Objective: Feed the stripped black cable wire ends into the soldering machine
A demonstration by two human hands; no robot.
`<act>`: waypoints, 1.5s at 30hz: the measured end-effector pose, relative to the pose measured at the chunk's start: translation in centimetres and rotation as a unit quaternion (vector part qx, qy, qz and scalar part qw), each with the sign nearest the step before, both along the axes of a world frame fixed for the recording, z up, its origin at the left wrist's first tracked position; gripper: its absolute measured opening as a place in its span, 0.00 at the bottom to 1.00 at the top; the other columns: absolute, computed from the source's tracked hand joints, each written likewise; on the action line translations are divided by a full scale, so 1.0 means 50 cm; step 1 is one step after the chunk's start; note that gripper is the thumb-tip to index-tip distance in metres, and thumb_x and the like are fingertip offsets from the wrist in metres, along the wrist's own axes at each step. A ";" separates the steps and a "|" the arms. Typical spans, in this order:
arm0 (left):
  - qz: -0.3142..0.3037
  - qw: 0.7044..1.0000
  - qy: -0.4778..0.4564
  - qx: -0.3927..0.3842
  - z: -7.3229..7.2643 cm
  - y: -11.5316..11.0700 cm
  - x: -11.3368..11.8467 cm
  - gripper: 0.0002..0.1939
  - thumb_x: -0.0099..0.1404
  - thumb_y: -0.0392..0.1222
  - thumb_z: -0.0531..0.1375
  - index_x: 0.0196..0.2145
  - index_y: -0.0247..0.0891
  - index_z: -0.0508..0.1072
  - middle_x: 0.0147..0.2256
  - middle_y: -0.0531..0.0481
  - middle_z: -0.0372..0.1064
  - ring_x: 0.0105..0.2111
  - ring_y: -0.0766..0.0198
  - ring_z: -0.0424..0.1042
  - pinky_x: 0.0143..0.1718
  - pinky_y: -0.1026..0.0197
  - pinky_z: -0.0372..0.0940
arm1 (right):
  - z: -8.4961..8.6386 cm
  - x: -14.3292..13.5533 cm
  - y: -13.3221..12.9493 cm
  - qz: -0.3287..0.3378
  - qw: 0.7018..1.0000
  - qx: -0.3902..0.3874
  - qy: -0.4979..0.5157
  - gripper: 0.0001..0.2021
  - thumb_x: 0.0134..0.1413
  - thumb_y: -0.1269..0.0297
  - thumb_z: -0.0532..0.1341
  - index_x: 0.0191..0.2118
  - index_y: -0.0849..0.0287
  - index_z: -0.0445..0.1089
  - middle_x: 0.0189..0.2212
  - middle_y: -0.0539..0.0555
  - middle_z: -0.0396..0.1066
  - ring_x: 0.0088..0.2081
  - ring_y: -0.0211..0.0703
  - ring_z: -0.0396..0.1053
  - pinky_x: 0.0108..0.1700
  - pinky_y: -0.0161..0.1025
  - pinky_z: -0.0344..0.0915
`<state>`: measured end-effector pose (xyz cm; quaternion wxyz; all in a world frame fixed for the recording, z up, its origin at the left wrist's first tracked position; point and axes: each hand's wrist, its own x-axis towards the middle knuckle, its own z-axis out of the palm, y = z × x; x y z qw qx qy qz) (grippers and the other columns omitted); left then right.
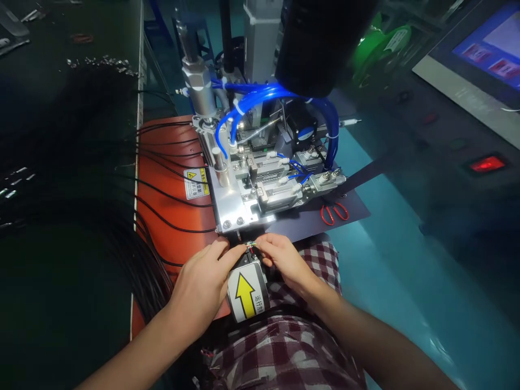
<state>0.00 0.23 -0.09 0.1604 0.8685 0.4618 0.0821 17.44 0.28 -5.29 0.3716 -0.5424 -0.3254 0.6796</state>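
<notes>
My left hand (203, 279) is closed at the near end of the metal machine (238, 208), its thumb and forefinger pinching the end of a cable with thin coloured wires (251, 245). Facing it from the right, my right hand (282, 259) pinches the tips of the same wires. The fingertips of the two hands almost meet. Just below them is a rounded white cover (247, 292) with a yellow arrow, partly hidden by my left hand. My fingers cover most of the cable end.
Black cables (179, 204) run from the machine across an orange mat (162, 216) to a large bundle (150, 276) at left. Blue air hoses (276, 92) arch above the machine. Red-handled scissors (335, 213) lie at its right. A screen (493, 54) and green spool (382, 46) stand farther right.
</notes>
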 end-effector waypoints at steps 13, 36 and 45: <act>0.002 1.000 -0.003 0.003 -0.006 -0.002 -0.005 0.18 0.64 0.32 0.49 0.49 0.38 0.71 0.33 0.45 0.65 0.31 0.58 0.69 0.29 0.59 0.67 | 0.059 -0.008 -0.025 0.032 0.923 0.202 -0.327 0.07 0.51 0.69 0.56 0.24 0.60 0.67 0.18 0.47 0.59 0.22 0.34 0.56 0.26 0.33 0.53; -0.007 1.000 0.024 0.018 -0.002 -0.019 0.009 0.20 0.61 0.28 0.51 0.51 0.33 0.66 0.39 0.43 0.63 0.37 0.56 0.64 0.35 0.57 0.66 | 0.002 -0.008 0.002 -0.003 0.996 0.082 -0.021 0.11 0.54 0.56 0.58 0.28 0.59 0.62 0.17 0.43 0.59 0.18 0.33 0.59 0.23 0.33 0.56; 0.006 1.000 0.012 0.027 -0.009 -0.020 0.011 0.18 0.63 0.31 0.50 0.50 0.32 0.67 0.38 0.43 0.64 0.35 0.56 0.64 0.36 0.53 0.66 | 0.001 -0.012 0.006 0.002 0.998 0.056 0.018 0.13 0.53 0.55 0.57 0.26 0.59 0.61 0.14 0.43 0.59 0.17 0.32 0.56 0.23 0.33 0.54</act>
